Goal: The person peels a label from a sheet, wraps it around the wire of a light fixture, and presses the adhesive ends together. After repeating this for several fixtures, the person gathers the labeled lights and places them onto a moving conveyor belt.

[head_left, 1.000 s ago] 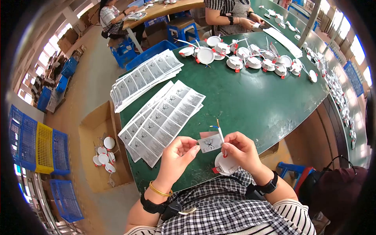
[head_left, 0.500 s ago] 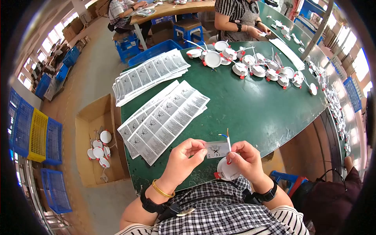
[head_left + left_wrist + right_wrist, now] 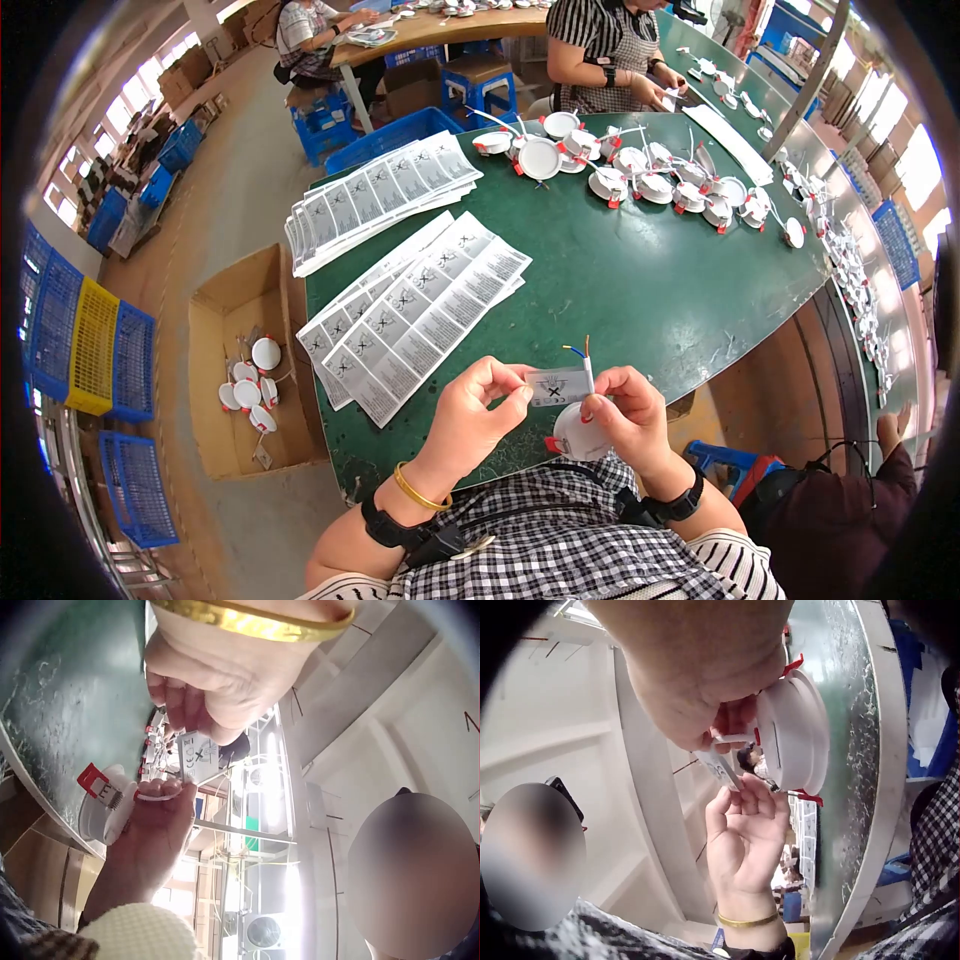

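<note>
A small grey printed label (image 3: pixel 560 388) is stretched between the two hands, over the table's near edge. My left hand (image 3: pixel 478 412) pinches its left end between thumb and fingers. My right hand (image 3: pixel 632 418) pinches the white cable (image 3: pixel 588 374) where the label's right end meets it; blue and orange wire ends stick up above. Below the right fingers hangs a round white lamp (image 3: pixel 580 434) on that cable, with red clips. In the right wrist view the lamp (image 3: pixel 795 731) is beside the right fingers, and the left hand (image 3: pixel 748 844) holds the label's far end.
Label sheets (image 3: pixel 425 315) lie left on the green table (image 3: pixel 640 280), with another stack (image 3: pixel 385 195) behind. Several lamps (image 3: pixel 655 188) stand along the back. A cardboard box (image 3: pixel 215 425) with lamps is on the floor at left. Another person (image 3: pixel 605 60) works across the table.
The label, seen tilted with a pinkish flap behind it one second ago, now lies straight against the cable. Both hands have shifted slightly right in the head view, and the view itself has moved.
</note>
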`<state>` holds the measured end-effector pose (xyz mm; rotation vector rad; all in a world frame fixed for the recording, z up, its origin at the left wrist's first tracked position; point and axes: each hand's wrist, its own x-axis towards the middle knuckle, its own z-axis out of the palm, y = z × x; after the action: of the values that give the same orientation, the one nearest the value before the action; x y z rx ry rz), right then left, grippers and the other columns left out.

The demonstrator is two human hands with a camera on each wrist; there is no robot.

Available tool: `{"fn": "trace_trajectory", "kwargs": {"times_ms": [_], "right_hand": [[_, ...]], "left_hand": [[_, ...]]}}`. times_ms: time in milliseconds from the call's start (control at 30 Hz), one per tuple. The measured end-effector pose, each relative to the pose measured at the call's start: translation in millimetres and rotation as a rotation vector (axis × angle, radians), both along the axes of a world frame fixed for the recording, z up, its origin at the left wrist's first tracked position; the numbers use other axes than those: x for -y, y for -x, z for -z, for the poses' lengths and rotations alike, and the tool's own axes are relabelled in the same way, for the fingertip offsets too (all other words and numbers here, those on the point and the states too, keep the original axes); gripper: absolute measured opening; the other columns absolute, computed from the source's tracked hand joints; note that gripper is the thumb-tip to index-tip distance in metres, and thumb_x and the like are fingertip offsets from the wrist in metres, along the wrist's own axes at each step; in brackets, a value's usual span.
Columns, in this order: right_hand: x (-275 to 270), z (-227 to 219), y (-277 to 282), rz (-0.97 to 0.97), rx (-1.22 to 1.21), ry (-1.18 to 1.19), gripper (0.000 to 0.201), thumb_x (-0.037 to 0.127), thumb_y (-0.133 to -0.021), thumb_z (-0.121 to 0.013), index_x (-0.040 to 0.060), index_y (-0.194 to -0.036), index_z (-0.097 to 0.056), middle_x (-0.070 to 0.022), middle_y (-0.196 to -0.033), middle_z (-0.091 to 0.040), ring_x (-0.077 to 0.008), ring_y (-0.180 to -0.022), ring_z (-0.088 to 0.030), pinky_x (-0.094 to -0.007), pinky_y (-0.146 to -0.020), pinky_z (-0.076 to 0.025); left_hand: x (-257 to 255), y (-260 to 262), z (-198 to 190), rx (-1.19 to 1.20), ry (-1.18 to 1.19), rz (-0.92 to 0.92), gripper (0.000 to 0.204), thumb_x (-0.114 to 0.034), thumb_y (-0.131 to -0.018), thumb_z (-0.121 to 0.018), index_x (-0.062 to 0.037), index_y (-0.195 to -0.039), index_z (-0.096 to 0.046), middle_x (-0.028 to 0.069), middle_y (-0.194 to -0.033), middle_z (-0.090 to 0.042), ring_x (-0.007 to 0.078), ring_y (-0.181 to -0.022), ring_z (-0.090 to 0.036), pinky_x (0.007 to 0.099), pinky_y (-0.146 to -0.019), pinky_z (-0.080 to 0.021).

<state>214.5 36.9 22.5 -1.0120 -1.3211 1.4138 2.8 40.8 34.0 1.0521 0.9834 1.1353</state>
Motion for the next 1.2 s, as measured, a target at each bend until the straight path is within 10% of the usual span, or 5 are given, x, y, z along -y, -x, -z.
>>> {"fn": "trace_trajectory", "kwargs": {"times_ms": [1200], "right_hand": [[-2.1,-0.2,11.9,0.047,-0.072,-0.003,0.01,0.006,-0.09,-0.06,0.0014,-0.097,-0.054,-0.0007,-0.082,-0.06,-0.0055,-0.074,-0.056,-0.0203,-0.066,-0.048]], "left_hand": [[2.1,-8.6,8.4,0.037,-0.042,-0.116,0.011,0.003,-0.083,-0.062,0.0003,-0.087,-0.052,0.0122,-0.1,-0.059,0.0107,-0.091,-0.056,0.0249,-0.083,-0.049]]}}
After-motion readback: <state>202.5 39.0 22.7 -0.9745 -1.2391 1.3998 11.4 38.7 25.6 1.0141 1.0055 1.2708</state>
